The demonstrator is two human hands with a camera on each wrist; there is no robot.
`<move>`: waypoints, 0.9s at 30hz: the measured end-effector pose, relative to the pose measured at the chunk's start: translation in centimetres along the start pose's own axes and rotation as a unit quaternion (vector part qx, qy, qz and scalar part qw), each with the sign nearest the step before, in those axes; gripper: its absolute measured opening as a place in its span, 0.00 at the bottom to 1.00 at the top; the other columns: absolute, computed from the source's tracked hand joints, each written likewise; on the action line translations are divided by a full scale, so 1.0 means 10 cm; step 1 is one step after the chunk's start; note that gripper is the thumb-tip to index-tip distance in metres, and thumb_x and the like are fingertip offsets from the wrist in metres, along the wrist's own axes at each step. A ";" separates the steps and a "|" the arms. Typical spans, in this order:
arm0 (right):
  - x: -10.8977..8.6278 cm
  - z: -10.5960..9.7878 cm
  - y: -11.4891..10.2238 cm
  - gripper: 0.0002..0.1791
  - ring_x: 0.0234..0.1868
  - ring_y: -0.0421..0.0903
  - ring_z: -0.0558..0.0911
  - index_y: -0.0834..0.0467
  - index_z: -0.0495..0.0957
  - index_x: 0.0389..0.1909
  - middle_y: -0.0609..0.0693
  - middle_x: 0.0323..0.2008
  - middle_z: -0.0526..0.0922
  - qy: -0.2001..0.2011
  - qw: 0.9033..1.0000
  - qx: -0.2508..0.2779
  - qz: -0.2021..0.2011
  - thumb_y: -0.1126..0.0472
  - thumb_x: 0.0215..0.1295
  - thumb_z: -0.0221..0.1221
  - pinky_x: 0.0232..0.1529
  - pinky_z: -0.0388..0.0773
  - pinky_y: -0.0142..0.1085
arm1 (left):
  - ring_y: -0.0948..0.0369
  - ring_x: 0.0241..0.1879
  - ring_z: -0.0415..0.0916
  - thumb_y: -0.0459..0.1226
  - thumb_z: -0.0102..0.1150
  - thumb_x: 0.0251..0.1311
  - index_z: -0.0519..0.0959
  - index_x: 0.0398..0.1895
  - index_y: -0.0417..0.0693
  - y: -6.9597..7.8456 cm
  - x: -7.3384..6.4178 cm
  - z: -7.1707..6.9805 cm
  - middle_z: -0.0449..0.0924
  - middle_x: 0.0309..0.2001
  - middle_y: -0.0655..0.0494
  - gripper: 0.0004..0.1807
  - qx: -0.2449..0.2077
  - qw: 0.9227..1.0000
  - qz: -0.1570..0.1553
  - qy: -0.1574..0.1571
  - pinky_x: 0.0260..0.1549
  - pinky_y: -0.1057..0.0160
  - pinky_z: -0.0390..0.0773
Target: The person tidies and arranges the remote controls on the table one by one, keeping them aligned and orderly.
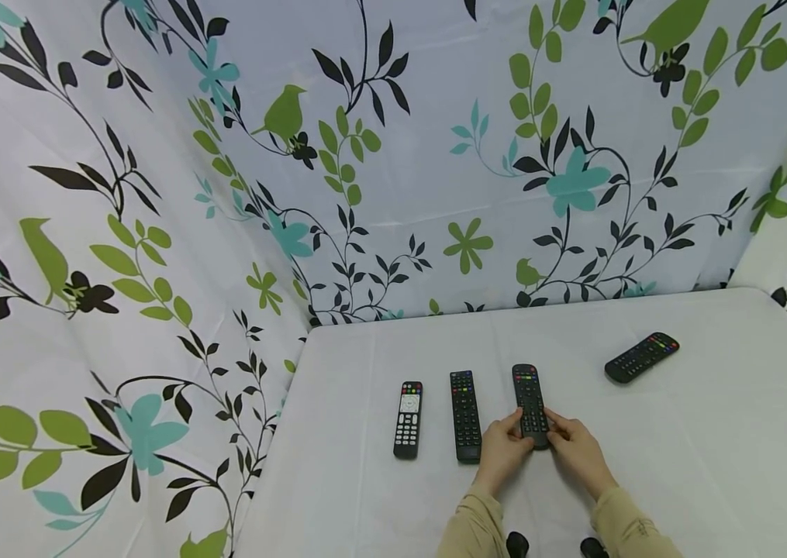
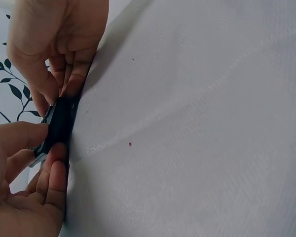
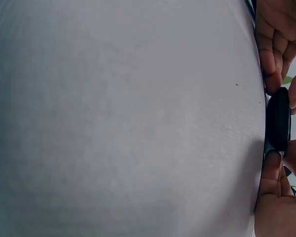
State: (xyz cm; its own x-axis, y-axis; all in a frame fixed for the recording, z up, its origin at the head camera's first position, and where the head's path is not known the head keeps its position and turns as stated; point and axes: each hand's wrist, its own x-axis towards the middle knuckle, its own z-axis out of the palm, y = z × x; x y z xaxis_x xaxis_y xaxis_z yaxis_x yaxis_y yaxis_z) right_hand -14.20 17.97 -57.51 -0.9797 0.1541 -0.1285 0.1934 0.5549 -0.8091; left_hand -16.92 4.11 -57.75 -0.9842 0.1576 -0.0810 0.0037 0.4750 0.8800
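In the head view, a black remote control (image 1: 529, 403) lies on the white-covered table between my two hands, its top end pointing away. My left hand (image 1: 501, 449) grips its left edge near the lower end, thumb and fingers at the side. From the opposite edge, my right hand (image 1: 578, 449) pinches the same remote control. Both wrist views show the end of this remote control (image 2: 60, 123) (image 3: 278, 118) low against the cloth, with fingers at either side. Just left of my left hand lies a longer black remote control (image 1: 465, 415).
Farther left is a smaller black remote control (image 1: 408, 418) with white keys. Another black remote control (image 1: 642, 357) lies slanted at the back right. A white cloth covers the table (image 1: 714, 434). Curtains (image 1: 421, 170) printed with leaves and birds hang behind and on the left.
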 end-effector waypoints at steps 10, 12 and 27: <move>-0.01 0.05 0.03 0.24 0.37 0.48 0.72 0.65 0.67 0.61 0.61 0.40 0.76 0.016 1.000 0.000 0.007 0.64 0.63 0.49 0.38 0.69 0.37 | 0.72 0.21 0.58 0.31 0.61 0.42 0.76 0.55 0.41 0.05 -0.02 -0.01 0.68 0.20 0.60 0.30 -0.004 1.000 0.002 0.008 0.20 0.74 0.61; -0.02 0.05 0.03 0.24 0.36 0.47 0.71 0.65 0.68 0.61 0.61 0.39 0.76 0.021 1.000 -0.001 0.004 0.64 0.63 0.49 0.37 0.68 0.37 | 0.71 0.21 0.58 0.31 0.61 0.41 0.76 0.55 0.41 0.06 -0.01 -0.01 0.68 0.20 0.60 0.30 -0.001 1.000 0.005 0.010 0.21 0.74 0.60; -0.22 -0.01 0.01 0.27 0.58 0.66 0.70 0.65 0.63 0.64 0.69 0.54 0.74 -0.003 0.999 0.006 0.035 0.54 0.69 0.46 0.57 0.65 0.57 | 0.70 0.20 0.55 0.35 0.61 0.47 0.73 0.58 0.40 0.13 -0.06 0.01 0.61 0.18 0.65 0.30 -0.021 0.999 0.012 0.041 0.22 0.73 0.58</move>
State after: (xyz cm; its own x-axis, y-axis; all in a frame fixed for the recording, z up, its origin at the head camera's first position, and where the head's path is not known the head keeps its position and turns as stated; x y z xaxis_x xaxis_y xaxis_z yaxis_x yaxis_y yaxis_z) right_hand -12.00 17.77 -57.24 -0.9639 0.1881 -0.1884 0.2612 0.5322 -0.8053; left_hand -16.32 4.66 -56.62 -0.9950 0.0968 -0.0226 0.0219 0.4345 0.9004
